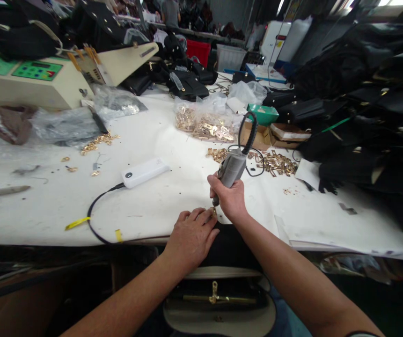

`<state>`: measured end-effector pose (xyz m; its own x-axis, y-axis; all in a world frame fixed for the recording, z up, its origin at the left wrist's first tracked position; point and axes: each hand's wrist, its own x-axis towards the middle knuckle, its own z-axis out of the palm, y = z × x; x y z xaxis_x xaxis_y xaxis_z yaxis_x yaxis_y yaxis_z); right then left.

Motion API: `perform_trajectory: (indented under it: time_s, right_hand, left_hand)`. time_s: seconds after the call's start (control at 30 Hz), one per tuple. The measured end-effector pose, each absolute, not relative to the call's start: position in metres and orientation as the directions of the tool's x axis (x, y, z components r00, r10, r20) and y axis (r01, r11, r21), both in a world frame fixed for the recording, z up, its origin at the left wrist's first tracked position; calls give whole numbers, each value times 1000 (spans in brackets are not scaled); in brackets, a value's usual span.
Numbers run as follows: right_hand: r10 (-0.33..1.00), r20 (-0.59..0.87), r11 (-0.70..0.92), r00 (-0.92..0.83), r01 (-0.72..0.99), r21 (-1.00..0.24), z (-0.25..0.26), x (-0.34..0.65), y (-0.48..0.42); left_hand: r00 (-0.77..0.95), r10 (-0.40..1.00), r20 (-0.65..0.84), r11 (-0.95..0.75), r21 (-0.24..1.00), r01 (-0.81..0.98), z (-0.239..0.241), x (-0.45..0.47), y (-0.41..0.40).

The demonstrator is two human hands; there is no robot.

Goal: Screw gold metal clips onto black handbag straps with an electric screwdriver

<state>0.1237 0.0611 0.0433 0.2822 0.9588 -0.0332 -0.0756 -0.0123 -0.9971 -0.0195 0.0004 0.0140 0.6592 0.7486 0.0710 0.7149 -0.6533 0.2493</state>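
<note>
My right hand (230, 199) is wrapped round a grey electric screwdriver (232, 169), held upright with its tip down at the table's front edge. Its black cord (249, 133) loops up behind it. The tip meets a small gold metal fitting (214, 211) on a black bag piece (227, 245). My left hand (192, 234) lies on that black piece, fingers curled together, pressing beside the fitting. Under my arms a bag (218, 299) with a gold clasp rests in my lap.
A white power bank (144, 172) with a black cable lies left of my hands. Gold fittings (273, 162) are scattered behind the screwdriver, more in plastic bags (204, 122). A beige machine (29, 77) stands far left. Black bags (366, 107) are stacked on the right.
</note>
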Motion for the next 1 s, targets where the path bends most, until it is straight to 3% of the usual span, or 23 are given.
perform_trajectory:
  time_s: [0.27, 0.7, 1.0]
  right_hand:
    - [997, -19, -22, 69, 47, -999, 43, 124, 63]
    - [994, 9, 9, 107, 4, -1000, 44, 125, 63]
    - [998, 10, 18, 58, -137, -990, 52, 133, 59]
  left_hand:
    - [651, 758, 50, -637, 272, 721, 14, -20, 0]
    - [645, 755, 115, -642, 326, 694, 10, -21, 0]
    - [661, 748, 60, -660, 176, 731, 21, -14, 0]
